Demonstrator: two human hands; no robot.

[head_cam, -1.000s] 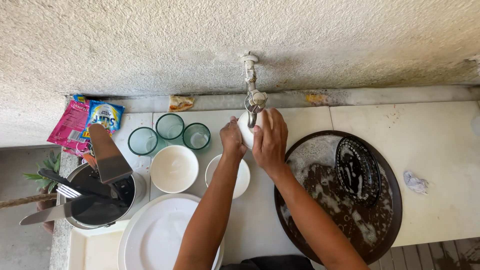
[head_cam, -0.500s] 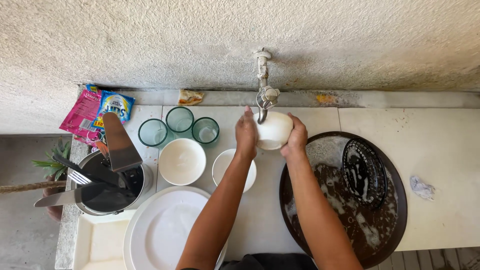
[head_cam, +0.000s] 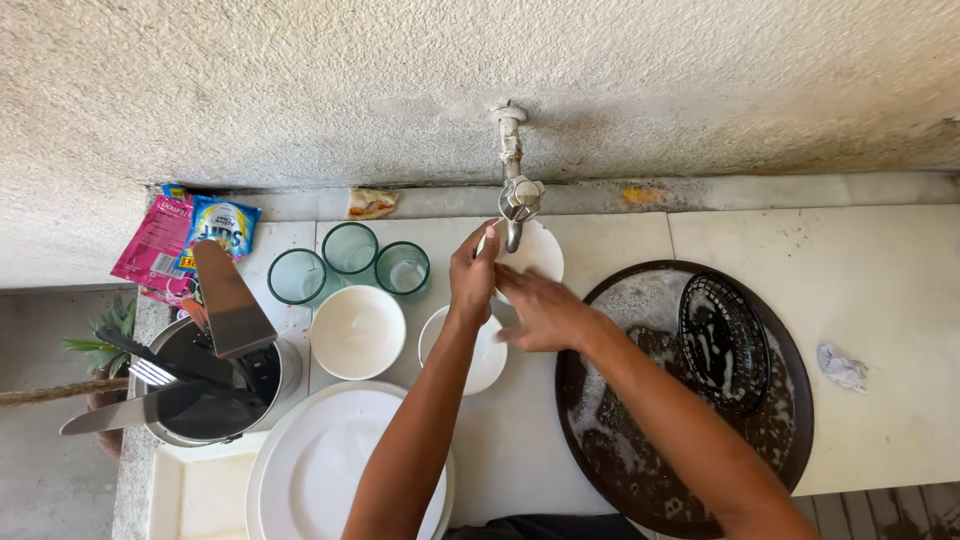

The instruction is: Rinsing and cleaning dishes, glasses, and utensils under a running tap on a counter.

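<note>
My left hand (head_cam: pixel 472 275) grips a small white bowl (head_cam: pixel 535 252) by its rim, right under the metal tap (head_cam: pixel 518 205) on the wall. My right hand (head_cam: pixel 545 312) is just below the bowl with fingers spread, holding nothing that I can see; its fingertips point toward the left hand. A second white bowl (head_cam: pixel 485 358) sits on the counter beneath both wrists.
A dark round tray (head_cam: pixel 640 470) with soapy water and a black basket (head_cam: pixel 722 342) lies at the right. Left of the hands: a white bowl (head_cam: pixel 357 332), three green glasses (head_cam: pixel 350 248), a white plate (head_cam: pixel 320 470), a pot with utensils (head_cam: pixel 200 385), sachets (head_cam: pixel 185 240). A crumpled rag (head_cam: pixel 842 366) lies far right.
The right hand has come off the bowl and dropped below it. The left hand still holds the bowl under the tap. The view has shifted slightly.
</note>
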